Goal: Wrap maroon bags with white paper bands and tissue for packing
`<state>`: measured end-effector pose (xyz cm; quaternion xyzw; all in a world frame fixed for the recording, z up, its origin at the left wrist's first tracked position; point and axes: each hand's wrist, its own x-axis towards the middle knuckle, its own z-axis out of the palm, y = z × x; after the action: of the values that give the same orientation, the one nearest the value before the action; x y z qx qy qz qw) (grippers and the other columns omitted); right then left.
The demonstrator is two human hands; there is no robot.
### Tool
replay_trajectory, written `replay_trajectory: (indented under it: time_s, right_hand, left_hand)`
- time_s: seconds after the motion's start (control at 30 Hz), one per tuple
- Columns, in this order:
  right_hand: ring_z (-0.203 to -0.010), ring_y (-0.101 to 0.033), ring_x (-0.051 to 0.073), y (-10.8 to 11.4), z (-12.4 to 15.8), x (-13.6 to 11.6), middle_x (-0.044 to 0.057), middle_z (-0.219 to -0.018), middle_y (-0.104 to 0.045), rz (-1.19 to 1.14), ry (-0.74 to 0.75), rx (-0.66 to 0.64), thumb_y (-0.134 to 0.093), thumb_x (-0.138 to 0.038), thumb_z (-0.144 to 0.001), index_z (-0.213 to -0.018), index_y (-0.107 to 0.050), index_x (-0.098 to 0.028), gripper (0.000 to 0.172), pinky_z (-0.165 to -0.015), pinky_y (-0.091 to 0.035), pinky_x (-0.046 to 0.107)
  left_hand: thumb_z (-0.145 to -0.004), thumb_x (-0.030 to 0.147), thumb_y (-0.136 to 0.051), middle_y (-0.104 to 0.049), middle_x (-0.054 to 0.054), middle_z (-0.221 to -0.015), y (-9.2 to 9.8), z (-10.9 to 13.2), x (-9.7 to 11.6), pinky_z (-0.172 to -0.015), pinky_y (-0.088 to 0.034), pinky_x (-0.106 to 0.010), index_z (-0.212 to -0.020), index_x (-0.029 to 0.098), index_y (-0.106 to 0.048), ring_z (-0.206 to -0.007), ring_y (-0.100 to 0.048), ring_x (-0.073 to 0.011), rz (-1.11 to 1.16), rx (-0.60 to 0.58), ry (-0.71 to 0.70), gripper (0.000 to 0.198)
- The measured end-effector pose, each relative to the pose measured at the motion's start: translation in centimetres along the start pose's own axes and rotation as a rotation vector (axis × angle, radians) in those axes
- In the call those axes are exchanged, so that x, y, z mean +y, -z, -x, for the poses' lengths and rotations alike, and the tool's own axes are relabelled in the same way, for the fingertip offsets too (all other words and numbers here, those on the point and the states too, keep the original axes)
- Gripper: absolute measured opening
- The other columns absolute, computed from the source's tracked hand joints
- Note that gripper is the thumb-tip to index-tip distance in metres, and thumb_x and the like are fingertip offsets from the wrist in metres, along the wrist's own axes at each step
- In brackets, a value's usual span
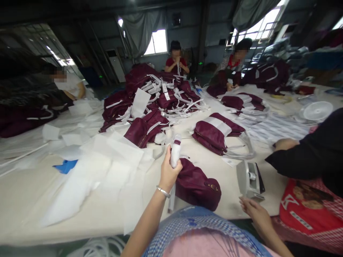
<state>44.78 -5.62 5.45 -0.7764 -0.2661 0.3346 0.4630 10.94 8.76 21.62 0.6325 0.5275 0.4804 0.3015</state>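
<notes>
My left hand (170, 171) is closed around a bag handle (175, 153) wrapped in white material, raised above the table; a bit of maroon shows near its top. Just behind and right of that hand, a maroon bag (198, 185) with a metal fitting lies against the table's near edge. My right hand (253, 210) is at the near side of a grey tape dispenser (248, 180), fingertips drawn together by its front end. What those fingertips pinch, if anything, is too small to make out.
A maroon bag with a white band (214, 132) lies further back. Behind it rises a large bag heap (160, 96). White sheets (107, 160) spread on the left, with a blue scrap (65, 166). A co-worker's dark sleeve (308, 153) is close on the right; other people sit across the table.
</notes>
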Motion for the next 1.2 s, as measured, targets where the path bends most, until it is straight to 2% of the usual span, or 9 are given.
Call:
replay_trajectory:
  time_s: [0.07,0.2,0.27,0.33,0.47,0.6,0.77,1.07,1.2]
  right_hand:
    - [-0.076,-0.069,0.027,-2.7,2.2,-5.5,0.011,-0.082,-0.073,-0.063,0.104,-0.189,-0.070,-0.051,-0.065,-0.085,-0.074,-0.019,0.038,-0.074,-0.057,0.040]
    - [-0.071,-0.062,0.018,-8.9,6.2,-18.0,0.006,-0.076,-0.069,-0.097,0.425,-0.582,-0.063,-0.051,-0.081,-0.092,-0.073,-0.017,0.037,-0.069,-0.052,0.029]
    - [-0.068,-0.060,0.015,-11.5,7.3,-22.2,0.003,-0.073,-0.067,-0.118,0.545,-0.723,-0.061,-0.047,-0.084,-0.090,-0.072,-0.017,0.033,-0.068,-0.050,0.027]
    - [-0.066,-0.057,0.013,-13.4,7.7,-24.5,0.002,-0.070,-0.065,-0.086,0.622,-0.805,-0.062,-0.044,-0.084,-0.084,-0.072,-0.016,0.030,-0.066,-0.048,0.025]
    - [-0.057,-0.052,0.011,-15.3,7.2,-25.6,-0.001,-0.060,-0.061,0.080,0.615,-0.842,-0.066,-0.040,-0.079,-0.069,-0.069,-0.015,0.027,-0.054,-0.040,0.021]
    - [-0.048,-0.048,0.008,-15.2,6.9,-26.5,-0.002,-0.052,-0.058,0.195,0.502,-0.901,-0.067,-0.038,-0.076,-0.060,-0.064,-0.015,0.028,-0.048,-0.036,0.020]
    - [-0.044,-0.048,0.008,-14.9,7.1,-27.5,-0.001,-0.050,-0.059,0.300,0.446,-0.920,-0.069,-0.038,-0.075,-0.057,-0.065,-0.015,0.030,-0.045,-0.037,0.019]
    - [-0.050,-0.056,0.010,-14.4,5.2,-27.1,0.002,-0.058,-0.067,0.282,0.390,-1.030,-0.073,-0.046,-0.073,-0.063,-0.070,-0.015,0.032,-0.050,-0.045,0.020]
    - [-0.060,-0.061,0.012,-14.0,4.9,-26.8,0.003,-0.068,-0.070,0.221,0.455,-1.109,-0.064,-0.036,-0.079,-0.073,-0.071,-0.015,0.023,-0.060,-0.048,0.022]
  left_hand:
    - [-0.081,0.020,-0.058,-0.042,-0.008,-0.151,-0.1,0.1,0.0,-0.116,-0.030,-0.033,-0.150,0.019,-0.029,-0.138,-0.041,-0.0231,0.004,0.004,-0.009,0.075]
    - [-0.081,0.019,-0.058,-0.038,-0.009,-0.153,-0.4,0.5,0.3,-0.117,-0.029,-0.035,-0.151,0.019,-0.026,-0.139,-0.038,-0.0235,-0.003,-0.006,-0.055,0.077]
    - [-0.080,0.019,-0.060,-0.038,-0.010,-0.153,-0.4,0.7,0.3,-0.117,-0.029,-0.037,-0.151,0.019,-0.025,-0.140,-0.038,-0.0243,-0.006,-0.032,-0.079,0.079]
    - [-0.079,0.022,-0.063,-0.039,-0.011,-0.152,-0.4,0.8,0.3,-0.116,-0.031,-0.039,-0.152,0.019,-0.024,-0.139,-0.038,-0.0253,0.003,-0.058,-0.091,0.082]
    - [-0.077,0.022,-0.066,-0.038,-0.011,-0.153,-0.2,1.1,0.1,-0.115,-0.033,-0.040,-0.152,0.021,-0.021,-0.138,-0.040,-0.0262,0.008,-0.059,-0.115,0.088]
    - [-0.076,0.017,-0.064,-0.045,-0.011,-0.148,0.0,1.4,-0.2,-0.113,-0.035,-0.041,-0.153,0.021,-0.019,-0.136,-0.043,-0.0259,-0.021,-0.069,-0.153,0.090]
    - [-0.075,0.013,-0.060,-0.039,-0.010,-0.152,0.0,1.7,-0.5,-0.115,-0.033,-0.042,-0.152,0.022,-0.021,-0.138,-0.040,-0.0251,-0.044,-0.076,-0.229,0.086]
    - [-0.077,0.011,-0.058,-0.034,-0.009,-0.155,0.0,1.5,-0.5,-0.118,-0.029,-0.042,-0.152,0.023,-0.020,-0.141,-0.035,-0.0245,-0.060,-0.140,-0.252,0.086]
    - [-0.077,0.012,-0.058,-0.032,-0.011,-0.156,0.3,1.3,-0.3,-0.119,-0.027,-0.043,-0.153,0.020,-0.016,-0.143,-0.031,-0.0262,-0.052,-0.196,-0.202,0.088]
